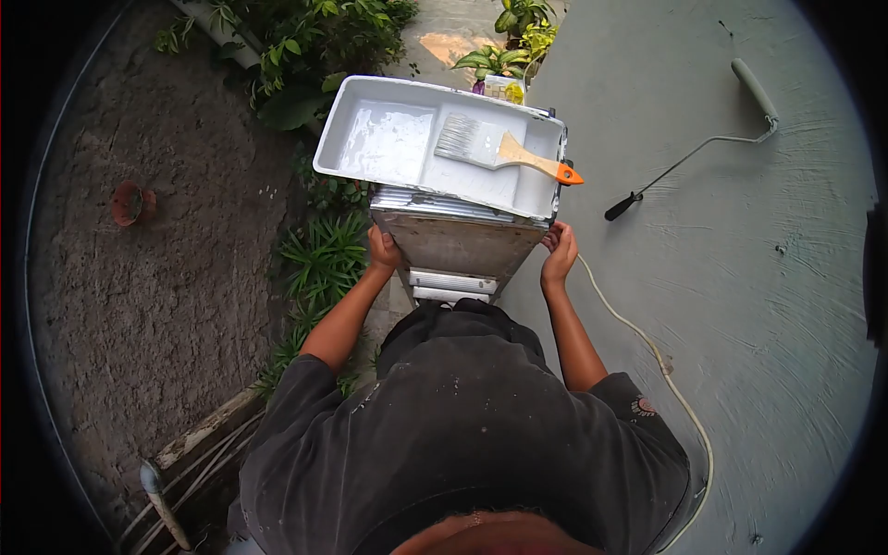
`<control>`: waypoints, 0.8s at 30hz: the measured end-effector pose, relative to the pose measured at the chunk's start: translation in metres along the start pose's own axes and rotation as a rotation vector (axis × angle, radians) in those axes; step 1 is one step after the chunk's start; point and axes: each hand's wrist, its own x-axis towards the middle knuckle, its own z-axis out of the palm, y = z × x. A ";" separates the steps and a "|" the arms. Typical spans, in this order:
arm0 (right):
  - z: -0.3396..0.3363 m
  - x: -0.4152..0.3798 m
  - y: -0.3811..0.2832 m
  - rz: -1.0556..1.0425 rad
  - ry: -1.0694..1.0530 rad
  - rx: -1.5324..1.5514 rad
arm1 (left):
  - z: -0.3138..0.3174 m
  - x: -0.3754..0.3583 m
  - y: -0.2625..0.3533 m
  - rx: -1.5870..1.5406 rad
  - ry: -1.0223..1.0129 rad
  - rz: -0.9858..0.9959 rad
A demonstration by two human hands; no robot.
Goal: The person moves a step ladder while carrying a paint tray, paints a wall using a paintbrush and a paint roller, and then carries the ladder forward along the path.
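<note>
A metal stepladder (453,242) stands upright in front of my body. On its top rests a white paint tray (329,139) with wet white paint at its left end. A paintbrush (518,153) with a wooden, orange-tipped handle lies across the tray's right part, its bristles coated white. My left hand (382,248) is closed round the ladder's left side rail, just under the tray. On the right side, my right hand (559,252) is at the other rail with its fingers curled; the ladder's edge partly hides them.
A paint roller (754,88) with a black handle lies on the grey surface at the right. A pale cable (638,333) runs down past my right arm. Green plants (324,259) grow left of the ladder. Pipes and a wooden beam (208,427) are at lower left.
</note>
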 end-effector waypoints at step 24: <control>0.052 -0.011 0.006 0.150 0.248 -0.049 | -0.003 0.003 0.002 0.057 -0.051 0.086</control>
